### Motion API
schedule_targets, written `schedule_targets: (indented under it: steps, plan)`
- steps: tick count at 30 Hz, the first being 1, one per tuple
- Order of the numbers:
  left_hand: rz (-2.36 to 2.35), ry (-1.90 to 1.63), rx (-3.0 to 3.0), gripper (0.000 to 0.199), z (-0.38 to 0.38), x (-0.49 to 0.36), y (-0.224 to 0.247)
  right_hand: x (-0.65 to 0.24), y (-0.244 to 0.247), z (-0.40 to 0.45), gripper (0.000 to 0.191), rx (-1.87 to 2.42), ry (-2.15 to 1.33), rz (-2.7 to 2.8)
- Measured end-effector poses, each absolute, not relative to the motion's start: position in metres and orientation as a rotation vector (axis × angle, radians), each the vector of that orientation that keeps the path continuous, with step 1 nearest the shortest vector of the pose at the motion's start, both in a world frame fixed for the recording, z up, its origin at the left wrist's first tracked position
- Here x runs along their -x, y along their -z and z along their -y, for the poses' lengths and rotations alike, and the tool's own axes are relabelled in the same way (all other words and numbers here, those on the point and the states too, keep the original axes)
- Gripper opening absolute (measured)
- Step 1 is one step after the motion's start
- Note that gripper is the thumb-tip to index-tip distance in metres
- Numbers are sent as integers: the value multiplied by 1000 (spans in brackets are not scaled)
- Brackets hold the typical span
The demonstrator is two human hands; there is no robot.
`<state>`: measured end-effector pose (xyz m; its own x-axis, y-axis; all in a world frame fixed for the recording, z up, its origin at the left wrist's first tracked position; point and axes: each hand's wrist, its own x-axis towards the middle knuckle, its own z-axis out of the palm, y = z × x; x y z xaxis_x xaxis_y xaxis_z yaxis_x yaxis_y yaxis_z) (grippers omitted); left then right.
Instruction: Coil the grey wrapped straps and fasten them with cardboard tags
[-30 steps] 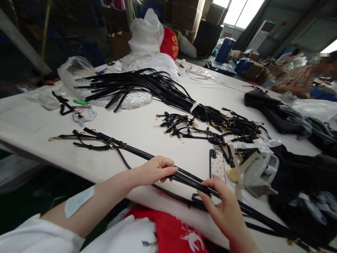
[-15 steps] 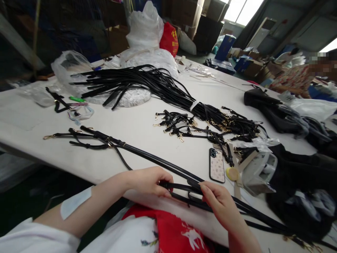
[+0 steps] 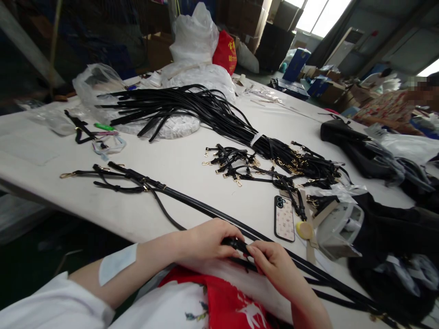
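Near the table's front edge, my left hand (image 3: 214, 240) is closed around a black strap (image 3: 236, 243). Just to its right, my right hand (image 3: 274, 260) pinches the same strap between thumb and fingers. Small details of the strap between the fingers are hidden. Long black straps (image 3: 206, 208) with gold clasps run diagonally across the table, passing behind my hands. A pile of short black straps (image 3: 233, 167) with gold hooks lies beyond. Behind it is a large bundle of black straps (image 3: 206, 107), tied with a white band.
A phone (image 3: 284, 218) and a yellow round object (image 3: 304, 230) lie right of centre on the table (image 3: 137, 219). Black bags (image 3: 350, 141) and plastic wrap fill the right side. Plastic bags (image 3: 195, 36) stand at the back. Another person (image 3: 384, 107) is at far right.
My left hand has moved right, closer to my right hand, which has shifted slightly left and down. The gap of strap between them is shorter.
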<state>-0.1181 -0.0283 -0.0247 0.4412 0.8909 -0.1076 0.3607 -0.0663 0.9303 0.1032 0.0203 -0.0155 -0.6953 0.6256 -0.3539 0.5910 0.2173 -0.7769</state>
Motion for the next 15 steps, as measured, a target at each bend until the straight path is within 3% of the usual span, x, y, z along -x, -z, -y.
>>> schedule_targets:
  steps: [6,15]
  plan:
    - [-1159,-683,-1401,21,26,112,28,-108,16,-24,43,1200,-1599,2364]
    - [-1135,-775,-1751,25,29,99,34,-108,27,-25,45,1073,-1490,2444]
